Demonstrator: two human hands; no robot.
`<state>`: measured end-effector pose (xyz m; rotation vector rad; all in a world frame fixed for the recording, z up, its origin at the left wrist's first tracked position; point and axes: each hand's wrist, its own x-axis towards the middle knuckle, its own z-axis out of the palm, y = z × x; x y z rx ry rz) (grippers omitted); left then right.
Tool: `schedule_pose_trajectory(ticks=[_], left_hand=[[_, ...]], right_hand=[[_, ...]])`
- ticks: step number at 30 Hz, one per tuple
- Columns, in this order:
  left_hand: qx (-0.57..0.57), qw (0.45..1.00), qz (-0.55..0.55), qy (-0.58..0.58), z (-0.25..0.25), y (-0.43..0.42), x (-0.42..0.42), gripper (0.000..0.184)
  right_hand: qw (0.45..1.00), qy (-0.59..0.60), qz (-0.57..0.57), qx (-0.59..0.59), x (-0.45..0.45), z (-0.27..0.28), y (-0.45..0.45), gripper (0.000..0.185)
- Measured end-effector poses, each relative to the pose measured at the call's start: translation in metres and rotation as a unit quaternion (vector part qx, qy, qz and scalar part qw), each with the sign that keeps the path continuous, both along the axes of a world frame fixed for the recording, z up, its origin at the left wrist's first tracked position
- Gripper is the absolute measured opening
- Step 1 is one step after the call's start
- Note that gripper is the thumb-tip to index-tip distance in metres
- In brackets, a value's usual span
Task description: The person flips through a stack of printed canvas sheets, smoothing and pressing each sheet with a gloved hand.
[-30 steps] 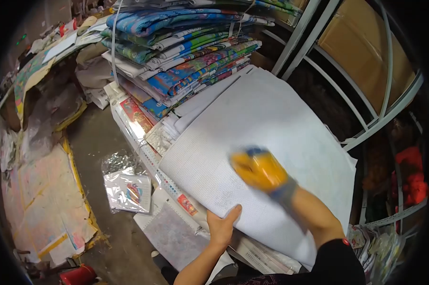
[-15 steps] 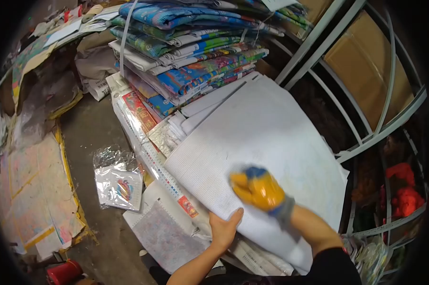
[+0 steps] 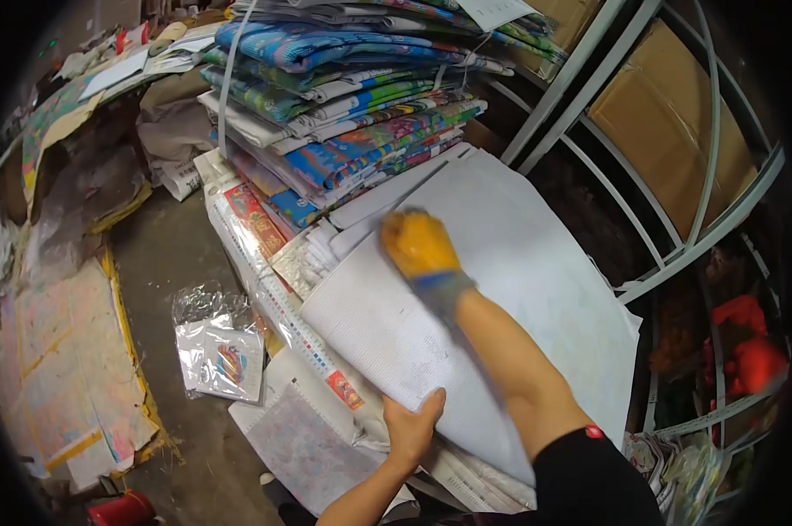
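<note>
A large white sheet (image 3: 536, 254), with a finely textured folded part (image 3: 369, 324) at its near left, lies across the stack. My bare left hand (image 3: 411, 425) grips the near edge of that folded part, thumb on top and fingers underneath. On my right hand (image 3: 422, 250) is a yellow and blue glove with a grey cuff. It rests at the upper left part of the sheet, fingers curled and blurred by motion, so whether anything is under them is hidden.
Folded colourful printed sheets (image 3: 352, 105) are piled behind. A metal rack (image 3: 624, 167) with a cardboard box (image 3: 676, 123) stands right. Plastic-wrapped packets (image 3: 225, 359) lie on the floor at left, near flattened cardboard (image 3: 71, 368) and a red object (image 3: 122, 508).
My gloved right hand has moved up and to the left over the white sheet, away from my left hand. My left hand keeps its grip on the near edge.
</note>
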<state>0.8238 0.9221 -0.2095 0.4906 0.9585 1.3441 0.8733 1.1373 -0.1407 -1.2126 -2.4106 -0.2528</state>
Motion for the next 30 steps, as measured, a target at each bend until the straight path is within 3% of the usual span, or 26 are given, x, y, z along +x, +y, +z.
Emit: schedule_pose_trajectory(ticks=[2, 4, 6, 8, 9, 10, 11, 12, 13, 16, 17, 18, 20, 21, 22, 23, 26, 28, 29, 30], left_hand=[[0.007, 1.000, 0.013, 0.012, -0.002, -0.001, 0.004, 0.053], [-0.006, 1.000, -0.010, 0.020, -0.016, -0.005, 0.001, 0.055], [0.012, 1.000, -0.013, -0.007, -0.002, -0.003, -0.003, 0.057], [0.002, 1.000, -0.010, -0.027, -0.007, 0.000, 0.004, 0.057], [0.000, 1.000, 0.011, -0.013, -0.007, -0.001, 0.004, 0.057], [-0.003, 0.999, 0.032, 0.001, -0.007, -0.002, 0.004, 0.056], [-0.015, 0.999, 0.031, 0.019, -0.003, -0.002, 0.003, 0.056], [-0.020, 0.999, 0.029, 0.024, 0.000, -0.005, 0.002, 0.056], [-0.023, 0.999, 0.026, 0.024, 0.005, -0.005, 0.001, 0.056], [-0.026, 0.999, 0.005, 0.019, -0.002, -0.006, -0.002, 0.056], [-0.041, 0.999, -0.007, 0.001, 0.004, -0.005, -0.003, 0.055], [-0.031, 0.999, 0.001, -0.033, 0.010, -0.005, -0.003, 0.055], [0.002, 0.999, 0.021, -0.030, 0.000, -0.005, -0.001, 0.056], [-0.006, 1.000, 0.016, -0.025, 0.002, -0.005, -0.003, 0.056], [-0.067, 0.998, -0.016, -0.008, 0.009, -0.007, -0.004, 0.059], [-0.123, 0.991, -0.044, 0.007, 0.016, -0.008, -0.005, 0.062], [-0.146, 0.989, -0.010, -0.020, 0.026, -0.003, -0.005, 0.061], [-0.137, 0.990, -0.011, -0.039, 0.022, -0.009, -0.006, 0.061], [-0.127, 0.990, -0.006, -0.059, 0.020, -0.007, -0.004, 0.061], [-0.149, 0.987, -0.012, -0.053, 0.023, -0.007, -0.006, 0.063]], right_hand=[[0.998, 0.053, -0.045, -0.010, -0.011, -0.002, 0.011, 0.017], [0.998, -0.031, 0.016, -0.056, 0.003, 0.010, -0.022, 0.012], [0.995, -0.007, 0.098, 0.019, 0.031, 0.008, -0.080, 0.010], [0.985, 0.020, 0.053, -0.164, 0.026, 0.031, -0.092, 0.011], [0.988, 0.054, 0.101, -0.107, 0.031, 0.017, -0.064, 0.010], [0.996, -0.011, 0.086, -0.024, 0.034, 0.003, -0.032, 0.012], [0.992, -0.119, -0.026, 0.010, 0.028, 0.008, -0.001, 0.019], [0.993, 0.046, -0.104, -0.039, 0.022, 0.015, 0.031, 0.023], [0.995, 0.067, -0.079, -0.010, 0.030, 0.006, 0.063, 0.023], [0.996, 0.065, -0.031, -0.044, 0.013, 0.013, 0.039, 0.021], [0.988, -0.137, -0.064, -0.031, 0.008, 0.002, 0.012, 0.019], [0.985, -0.005, 0.150, 0.081, 0.014, -0.009, -0.009, 0.018], [0.971, 0.092, 0.169, -0.142, 0.006, 0.031, -0.028, 0.016], [0.982, 0.054, 0.170, -0.065, 0.021, 0.003, -0.002, 0.015], [0.997, 0.018, 0.039, -0.071, 0.033, -0.010, 0.026, 0.017], [0.999, 0.028, 0.016, -0.012, 0.044, 0.006, 0.048, 0.019], [0.995, 0.087, -0.051, -0.005, 0.064, 0.008, 0.083, 0.023], [0.996, -0.084, -0.031, -0.015, 0.037, 0.006, 0.052, 0.015], [0.987, -0.148, 0.054, -0.001, 0.016, 0.013, 0.016, 0.014], [0.988, -0.146, 0.056, -0.006, 0.016, 0.008, 0.021, 0.014]])
